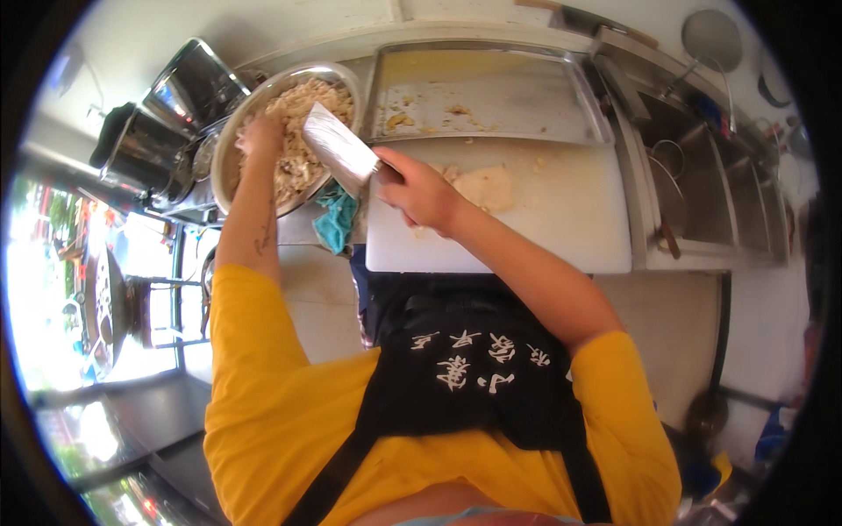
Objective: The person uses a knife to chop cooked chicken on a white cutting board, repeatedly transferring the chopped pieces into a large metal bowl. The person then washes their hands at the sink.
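My left hand (262,135) reaches into a large metal bowl (222,171) full of pale shredded meat (314,94). Its fingers touch the meat at the left side of the bowl, but their grip is partly hidden. My right hand (421,191) grips the dark handle of a cleaver (339,143). The broad blade points up and left, over the bowl's right rim. On the white cutting board (566,230), a pale slab of cooked meat, seemingly chicken breast (488,187), lies just right of my right hand, with small scraps around it.
Behind the board sits a shallow metal tray (493,79) with yellowish residue. A teal cloth (337,220) lies between bowl and board. Dark metal containers (148,148) stand at left. A stainless sink (684,177) with a tap (730,105) is at right.
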The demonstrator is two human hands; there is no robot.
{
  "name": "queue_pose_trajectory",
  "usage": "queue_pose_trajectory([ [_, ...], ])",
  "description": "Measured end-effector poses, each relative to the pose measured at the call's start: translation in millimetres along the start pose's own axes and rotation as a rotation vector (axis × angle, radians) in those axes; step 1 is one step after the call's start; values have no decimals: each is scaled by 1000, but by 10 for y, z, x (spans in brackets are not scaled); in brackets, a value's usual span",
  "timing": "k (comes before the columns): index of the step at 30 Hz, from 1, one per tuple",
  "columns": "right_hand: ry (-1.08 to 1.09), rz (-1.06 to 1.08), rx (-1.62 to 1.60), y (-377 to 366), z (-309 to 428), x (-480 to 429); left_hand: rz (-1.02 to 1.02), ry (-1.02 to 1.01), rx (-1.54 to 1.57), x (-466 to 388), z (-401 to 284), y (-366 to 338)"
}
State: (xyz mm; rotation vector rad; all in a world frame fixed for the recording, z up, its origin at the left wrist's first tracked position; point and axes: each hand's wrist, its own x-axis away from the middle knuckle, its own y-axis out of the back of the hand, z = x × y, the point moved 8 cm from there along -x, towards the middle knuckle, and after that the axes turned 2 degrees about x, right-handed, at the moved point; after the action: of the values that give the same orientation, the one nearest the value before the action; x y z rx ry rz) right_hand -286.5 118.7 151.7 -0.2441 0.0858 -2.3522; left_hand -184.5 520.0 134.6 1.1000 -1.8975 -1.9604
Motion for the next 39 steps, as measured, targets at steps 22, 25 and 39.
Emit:
queue_pose_trajectory([
  [22, -27, -1089, -192, 2189, -1822, 3620, 320, -789, 868, 3685, -3914, -68],
  [25, -64, -1039, -134, 2205, -1781, 3327, 367, -709, 703, 3827, -4201, -301],
  [39, -261, -571, 27, 2788, -1420, 2591, 386, -764, 797, 3987, -4411, -335],
])
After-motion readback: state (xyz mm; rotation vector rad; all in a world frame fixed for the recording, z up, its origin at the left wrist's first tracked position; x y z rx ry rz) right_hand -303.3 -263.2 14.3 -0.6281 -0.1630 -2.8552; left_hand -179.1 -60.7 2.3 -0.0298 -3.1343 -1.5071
